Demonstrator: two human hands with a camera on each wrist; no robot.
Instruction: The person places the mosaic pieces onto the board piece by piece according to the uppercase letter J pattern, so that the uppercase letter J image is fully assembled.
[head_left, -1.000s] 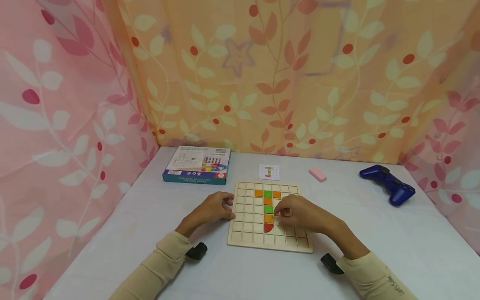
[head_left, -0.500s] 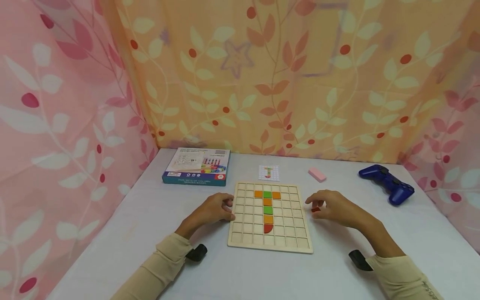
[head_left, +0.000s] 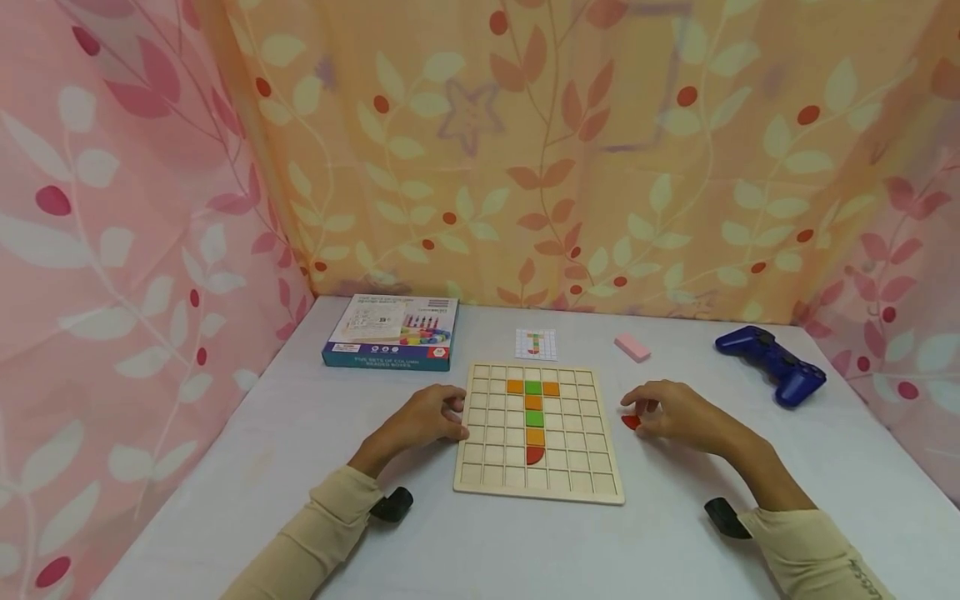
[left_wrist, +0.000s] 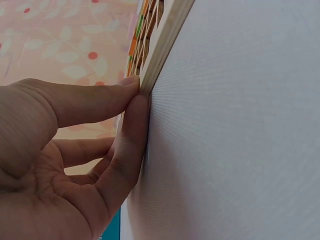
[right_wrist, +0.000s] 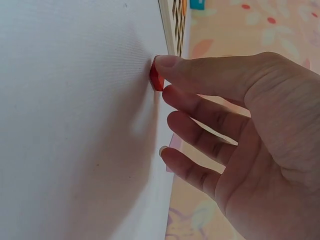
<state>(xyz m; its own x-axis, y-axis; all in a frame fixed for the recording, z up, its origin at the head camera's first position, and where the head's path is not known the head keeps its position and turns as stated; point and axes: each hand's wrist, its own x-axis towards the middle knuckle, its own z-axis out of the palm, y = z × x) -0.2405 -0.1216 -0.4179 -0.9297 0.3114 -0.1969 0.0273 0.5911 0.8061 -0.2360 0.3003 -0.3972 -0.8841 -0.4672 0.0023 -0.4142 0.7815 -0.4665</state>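
Note:
My left hand point(head_left: 431, 417) pinches the left edge of a square wooden grid board point(head_left: 487, 477) between thumb and finger. Colored tiles lie in the grid as a T with a curved foot: orange squares point(head_left: 533, 402), green squares point(head_left: 534, 419) and a red quarter-round tile point(head_left: 534, 455) at the bottom. Right of the board, my right hand point(head_left: 671, 415) holds a second red quarter-round tile point(right_wrist: 157, 75) at thumb and fingertip, low at the white tabletop. Its other fingers stay loosely bent in the right wrist view.
Behind the board lies a small pattern card point(head_left: 536, 343) printed with the same figure. A boxed bead game point(head_left: 392, 332) sits at the back left. A pink eraser-like block point(head_left: 632, 347) and a blue game controller point(head_left: 772, 367) lie at the back right. Patterned cloth walls surround the table.
My right hand has moved right, from over the board's middle to the table beside it, where a red tile now shows at its fingertips. My left hand stays at the board's edge.

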